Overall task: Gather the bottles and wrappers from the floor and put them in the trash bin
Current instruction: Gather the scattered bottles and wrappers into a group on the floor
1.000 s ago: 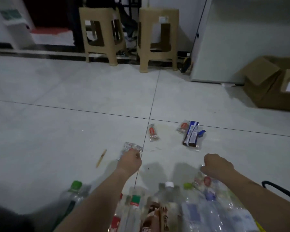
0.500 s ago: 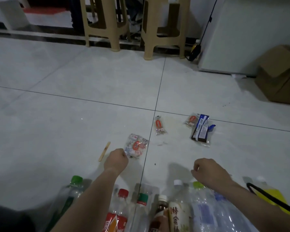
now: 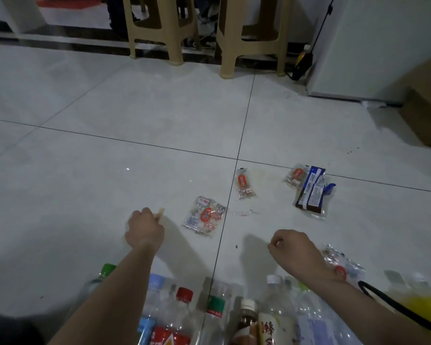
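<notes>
Stick (image 3: 160, 212) now in left grip (image 3: 144, 229)

Two beige plastic stools (image 3: 255, 47), cardboard box (image 3: 428, 115) beside white cabinet (image 3: 383, 46)

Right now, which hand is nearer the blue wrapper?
Right. The right hand is close, on the near side of the blue wrapper; the left hand, holding a stick, is far to its left.

Dim light lies over a pale grey tiled floor (image 3: 110, 108) crossed by dark joints. Far back, the left stool (image 3: 159, 33) stands beside the right stool (image 3: 254, 36), both beige plastic. Far right: a white cabinet (image 3: 373, 46), a cardboard box (image 3: 428, 110).
</notes>
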